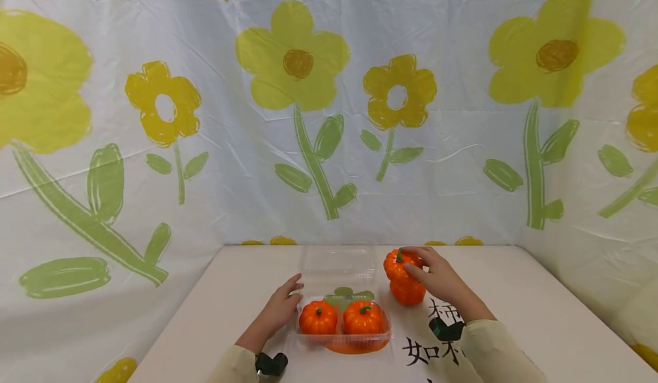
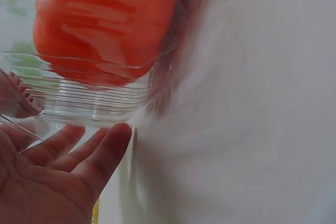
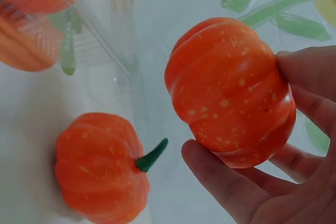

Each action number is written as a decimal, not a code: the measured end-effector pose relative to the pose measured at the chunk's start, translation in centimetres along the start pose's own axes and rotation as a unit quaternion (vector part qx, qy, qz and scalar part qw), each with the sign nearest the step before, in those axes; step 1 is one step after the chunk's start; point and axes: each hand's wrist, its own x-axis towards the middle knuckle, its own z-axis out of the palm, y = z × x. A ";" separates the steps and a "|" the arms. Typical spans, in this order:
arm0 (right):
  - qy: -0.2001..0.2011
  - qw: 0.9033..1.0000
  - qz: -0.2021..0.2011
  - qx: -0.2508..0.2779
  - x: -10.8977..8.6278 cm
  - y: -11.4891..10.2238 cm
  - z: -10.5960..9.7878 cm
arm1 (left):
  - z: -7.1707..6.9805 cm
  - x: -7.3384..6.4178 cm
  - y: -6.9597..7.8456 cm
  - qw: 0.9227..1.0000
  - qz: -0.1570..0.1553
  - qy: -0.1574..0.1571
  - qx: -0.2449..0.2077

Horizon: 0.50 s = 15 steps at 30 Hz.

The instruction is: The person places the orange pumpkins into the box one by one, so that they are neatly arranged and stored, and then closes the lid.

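A small orange pumpkin (image 3: 231, 93) with a green stem is gripped between the thumb and fingers of my right hand (image 1: 437, 271), lifted off the table. Below it, a second pumpkin (image 3: 100, 166) lies to the right of a clear plastic clamshell box (image 1: 339, 338). Inside the box sit two more pumpkins, one on the left (image 1: 317, 318) and one on the right (image 1: 362, 318). My left hand (image 1: 277, 311) is at the box's left side, its fingers extended against or very near the ribbed wall; exact contact is hard to tell.
The box's transparent lid (image 1: 339, 259) is raised at the back. Black brush characters (image 1: 421, 350) and an orange and green print mark the pale table (image 1: 205, 326). A flower-patterned curtain (image 1: 442, 200) hangs behind and at both sides.
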 end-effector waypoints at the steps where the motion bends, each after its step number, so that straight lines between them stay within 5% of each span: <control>1: 0.000 1.000 0.001 0.001 0.1 0.0 0.1 | 0.0 0.0 0.0 1.000 0.002 0.000 0.000; 15: -0.005 0.999 -0.033 0.014 0.7 -0.7 1.7 | 0.1 0.0 0.1 1.000 0.008 0.001 0.007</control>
